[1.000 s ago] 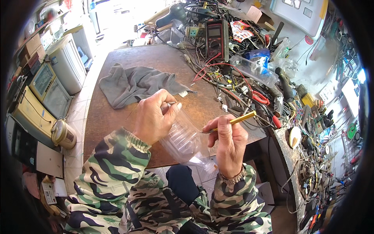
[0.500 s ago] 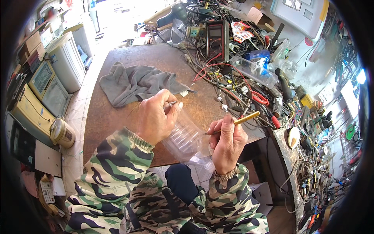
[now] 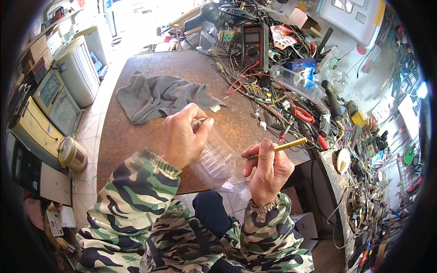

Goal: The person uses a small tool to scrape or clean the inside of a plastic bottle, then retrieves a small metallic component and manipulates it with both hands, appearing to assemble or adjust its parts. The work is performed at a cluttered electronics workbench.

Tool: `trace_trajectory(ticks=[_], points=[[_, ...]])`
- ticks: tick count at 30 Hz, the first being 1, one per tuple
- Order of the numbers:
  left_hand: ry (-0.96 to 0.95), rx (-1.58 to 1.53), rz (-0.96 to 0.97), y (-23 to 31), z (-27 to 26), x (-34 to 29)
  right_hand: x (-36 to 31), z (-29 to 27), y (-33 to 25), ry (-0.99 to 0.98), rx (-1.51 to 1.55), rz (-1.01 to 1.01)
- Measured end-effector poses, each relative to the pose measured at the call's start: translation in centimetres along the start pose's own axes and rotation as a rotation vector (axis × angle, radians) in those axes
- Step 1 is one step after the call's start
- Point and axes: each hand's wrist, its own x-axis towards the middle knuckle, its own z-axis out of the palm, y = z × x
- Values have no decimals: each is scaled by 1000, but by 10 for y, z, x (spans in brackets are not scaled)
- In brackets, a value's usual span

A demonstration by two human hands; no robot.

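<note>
A clear ribbed plastic bottle (image 3: 214, 161) slants between my hands, its neck end toward the lower right, over the table's near edge. My left hand (image 3: 184, 136) is closed at the bottle's upper end, thumb and forefinger pinched together. A small greyish bit shows at the fingertips; what it is I cannot make out. In my right hand (image 3: 269, 170) is a slim gold-coloured pen-like tool (image 3: 291, 144), gripped between thumb and fingers. Its thin dark tip points left, close to the bottle's side; whether it touches is unclear.
A grey cloth (image 3: 159, 98) lies crumpled on the brown table (image 3: 136, 157). Along the right are a multimeter (image 3: 253, 45), tangled cables, red-handled pliers (image 3: 304, 114) and a clear plastic container (image 3: 298, 84). A lidded bucket (image 3: 73, 154) stands on the floor at left.
My right hand has shifted slightly to the right with the gold-coloured tool, drawing its tip a little away from the left hand. My left hand and the bottle look nearly still.
</note>
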Motion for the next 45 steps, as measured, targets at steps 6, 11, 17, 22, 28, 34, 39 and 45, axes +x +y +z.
trace_trajectory(ticks=[6,11,17,22,28,34,39,45], points=[[-13,-6,-33,2,-2,0,-2,-2,2,-77,-39,-92],[19,72,-5,2,-5,-1,-7,4,-12,-18,-114,2],[-17,66,-105,4,-10,-1,-3,3,3,10,-185,-83],[-169,92,-46,4,-36,6,16,0,16,-59,-129,-93],[-322,291,-61,17,-51,20,50,2,29,-252,-26,-18],[-447,497,75,22,-41,37,64,13,35,-351,6,-29],[-490,412,112,19,-25,30,60,20,32,-295,20,10],[-474,349,-23,24,-28,29,56,26,33,-285,8,-34]])
